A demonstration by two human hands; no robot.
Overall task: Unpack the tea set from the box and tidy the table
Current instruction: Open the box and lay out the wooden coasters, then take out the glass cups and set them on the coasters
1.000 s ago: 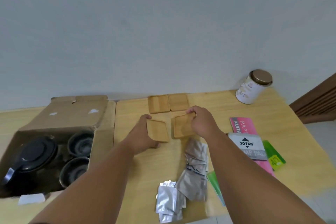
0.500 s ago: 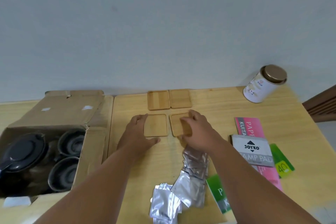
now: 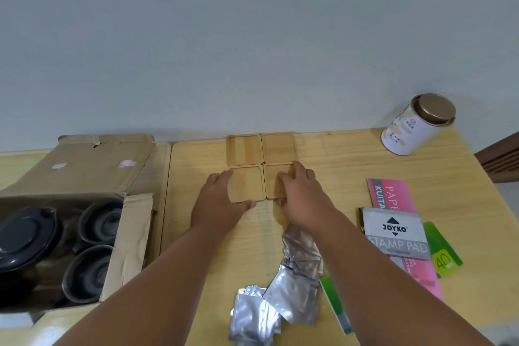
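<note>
Four square wooden coasters lie in a two-by-two block on the table. The far-left coaster and far-right coaster lie free near the wall. My left hand grips the near-left coaster by its left and near edges. My right hand lies over the near-right coaster, covering most of it. Both near coasters rest flat against the far pair. At the left the open cardboard box holds a black teapot and two black cups.
Several silver sachets lie under my right forearm near the front edge. A stamp pad box, a pink booklet and a green card lie at the right. A white tin stands at the back right.
Both near coasters were lifted and tilted a second ago; they now lie flat. My hands have slid them up against the far pair.
</note>
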